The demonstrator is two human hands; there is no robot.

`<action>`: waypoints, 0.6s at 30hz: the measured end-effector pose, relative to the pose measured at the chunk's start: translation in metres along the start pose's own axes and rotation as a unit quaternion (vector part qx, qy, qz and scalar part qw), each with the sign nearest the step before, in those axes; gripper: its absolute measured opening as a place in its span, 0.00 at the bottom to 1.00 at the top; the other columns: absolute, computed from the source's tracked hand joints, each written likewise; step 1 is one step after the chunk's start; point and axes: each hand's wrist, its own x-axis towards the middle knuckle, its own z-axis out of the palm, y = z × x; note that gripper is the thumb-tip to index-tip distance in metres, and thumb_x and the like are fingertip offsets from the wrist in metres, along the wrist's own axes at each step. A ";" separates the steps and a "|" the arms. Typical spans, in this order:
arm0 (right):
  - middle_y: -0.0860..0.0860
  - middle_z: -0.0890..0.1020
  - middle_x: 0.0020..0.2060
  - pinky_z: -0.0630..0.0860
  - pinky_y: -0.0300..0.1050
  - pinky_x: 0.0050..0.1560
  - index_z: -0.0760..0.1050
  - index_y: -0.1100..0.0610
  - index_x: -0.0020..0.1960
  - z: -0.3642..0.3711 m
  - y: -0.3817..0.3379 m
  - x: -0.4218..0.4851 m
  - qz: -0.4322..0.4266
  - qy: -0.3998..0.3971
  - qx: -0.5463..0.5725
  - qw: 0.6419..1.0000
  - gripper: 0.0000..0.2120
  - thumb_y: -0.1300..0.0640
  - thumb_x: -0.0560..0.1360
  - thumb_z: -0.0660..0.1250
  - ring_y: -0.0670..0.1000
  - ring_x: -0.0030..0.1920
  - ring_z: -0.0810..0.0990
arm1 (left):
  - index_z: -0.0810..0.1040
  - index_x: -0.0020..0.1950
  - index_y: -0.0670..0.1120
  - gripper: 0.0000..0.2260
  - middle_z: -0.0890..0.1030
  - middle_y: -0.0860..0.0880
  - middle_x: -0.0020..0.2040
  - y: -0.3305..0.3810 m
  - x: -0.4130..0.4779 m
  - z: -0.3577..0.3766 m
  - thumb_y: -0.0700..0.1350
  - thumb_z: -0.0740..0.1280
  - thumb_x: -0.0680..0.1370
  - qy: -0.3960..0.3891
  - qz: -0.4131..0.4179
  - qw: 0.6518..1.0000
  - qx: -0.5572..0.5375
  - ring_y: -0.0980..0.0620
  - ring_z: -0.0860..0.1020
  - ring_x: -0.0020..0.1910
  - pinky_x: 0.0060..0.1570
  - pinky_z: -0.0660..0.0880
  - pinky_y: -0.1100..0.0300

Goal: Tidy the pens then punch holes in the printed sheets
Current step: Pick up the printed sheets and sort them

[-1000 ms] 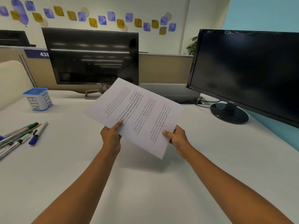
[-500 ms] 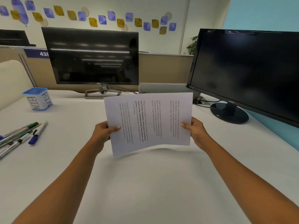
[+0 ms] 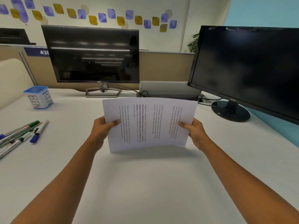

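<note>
A big white surface [image 3: 145,191] in an office fills most of the view. Over its middle are the printed sheets [image 3: 148,123], lifted off it and turned sideways, so the lines of words run up and down. I cannot tell how many sheets there are. The left hand [image 3: 102,128] holds the left side and the right hand [image 3: 194,131] holds the right side. Each thumb lies on the front and the other fingers [image 3: 115,122] are hidden behind the paper, so both hands are clamped on the sheets.

Near the left edge of the surface the pens [image 3: 21,135] lie loose in a messy bunch. A blue cup [image 3: 38,97] marked BIN stands near the far left corner, close to the pens but not touching them. Two dark screens [image 3: 93,54] stand along the far edge.

I think the step now is getting the sheets neat for punching. But the pens are not put away, so that job looks undone. No hole punch can be seen. The next move needs the pens gathered up, and a hole punch found, with the sheet edges kept even
</note>
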 end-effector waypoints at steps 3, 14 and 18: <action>0.53 0.81 0.49 0.77 0.47 0.46 0.76 0.54 0.52 0.003 0.001 0.000 0.003 0.005 -0.007 1.000 0.10 0.63 0.72 0.68 0.52 0.47 0.80 | 0.77 0.54 0.42 0.08 0.80 0.43 0.52 -0.003 -0.001 0.001 0.38 0.66 0.75 0.006 0.000 1.000 0.000 0.42 0.78 0.46 0.48 0.75 0.49; 0.52 0.81 0.49 0.78 0.51 0.50 0.76 0.54 0.52 0.002 -0.003 -0.001 -0.002 0.015 -0.014 1.000 0.09 0.61 0.73 0.68 0.54 0.48 0.80 | 0.77 0.53 0.44 0.07 0.81 0.47 0.47 0.002 0.000 -0.002 0.39 0.66 0.75 -0.009 0.012 1.000 0.003 0.46 0.79 0.44 0.47 0.75 0.50; 0.52 0.81 0.49 0.77 0.51 0.50 0.76 0.55 0.53 0.004 -0.002 -0.004 0.002 0.017 -0.023 1.000 0.09 0.61 0.73 0.68 0.55 0.49 0.79 | 0.76 0.54 0.44 0.07 0.80 0.45 0.50 0.001 -0.002 -0.001 0.39 0.65 0.76 -0.006 0.008 1.000 0.007 0.44 0.78 0.45 0.49 0.74 0.48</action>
